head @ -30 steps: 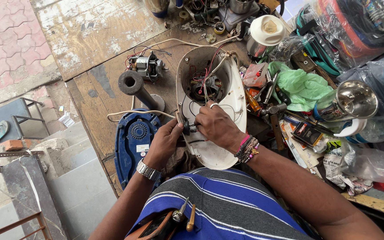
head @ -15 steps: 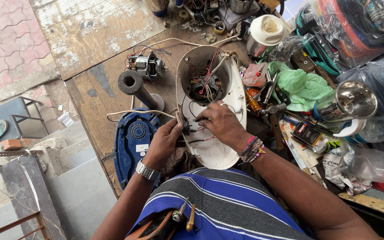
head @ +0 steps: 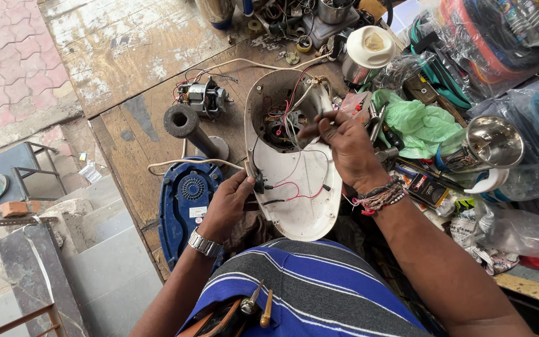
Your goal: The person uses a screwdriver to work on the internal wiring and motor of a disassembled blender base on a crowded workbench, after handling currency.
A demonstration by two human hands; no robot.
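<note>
White appliance housing (head: 297, 187) lying open-side up at the near edge of the wooden workbench (head: 126, 56), hollow shell turned toward the camera, red, black and white wires (head: 291, 187) trailing across its inner face. Left hand (head: 229, 203) gripping the housing's left rim, fingers curled round the edge beside a small black switch (head: 259, 181). Right hand (head: 344, 146) raised over the housing's upper cavity, thumb and fingers pinched together on a thin white wire. Beaded bracelets (head: 382, 195) on the right wrist, metal watch (head: 204, 243) on the left.

Blue appliance base (head: 185, 200) just left of the housing, at the bench's near left edge, touching the left forearm. Black cylindrical part (head: 185, 125) beyond the base, and a bare electric motor (head: 204, 97) farther toward the bench's middle. Green plastic bag (head: 416, 122) to the right of the housing, shiny steel jar (head: 488, 143) beyond it, white lidded jar (head: 369, 47) toward the far edge. Screwdrivers (head: 257, 306) tucked in a pocket of the blue striped shirt (head: 319, 293).
</note>
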